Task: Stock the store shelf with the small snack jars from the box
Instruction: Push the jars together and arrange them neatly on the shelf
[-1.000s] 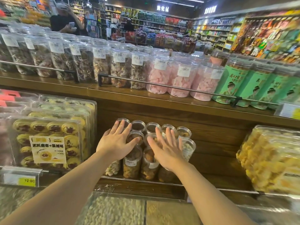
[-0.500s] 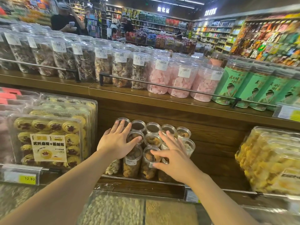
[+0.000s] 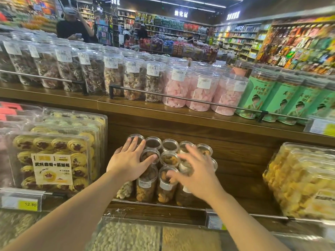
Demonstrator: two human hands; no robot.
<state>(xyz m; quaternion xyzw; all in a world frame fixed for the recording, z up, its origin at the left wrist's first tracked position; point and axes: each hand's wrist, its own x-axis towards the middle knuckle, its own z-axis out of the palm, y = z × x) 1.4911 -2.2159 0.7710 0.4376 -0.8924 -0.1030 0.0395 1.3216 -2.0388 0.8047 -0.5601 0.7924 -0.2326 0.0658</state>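
Several small clear snack jars [image 3: 167, 159] with brown contents stand in rows on the lower wooden shelf [image 3: 241, 180]. My left hand [image 3: 129, 161] lies flat with straight fingers on the lids of the left jars. My right hand [image 3: 196, 173] hovers over the right front jars with spread fingers, blurred by motion; its thumb touches the lid of a front jar [image 3: 165, 185]. Whether it holds any jar I cannot tell. The box is not in view.
Clear packs of cookies [image 3: 52, 160] fill the shelf to the left, yellow snack packs [image 3: 302, 182] the right. A metal rail [image 3: 157, 202] runs along the shelf front. Large jars [image 3: 195, 87] line the upper shelf. A person [image 3: 73, 26] stands far behind.
My right hand has shifted over the right-hand jars and spread its fingers; it is blurred with motion. My left hand stays flat on the left jars.
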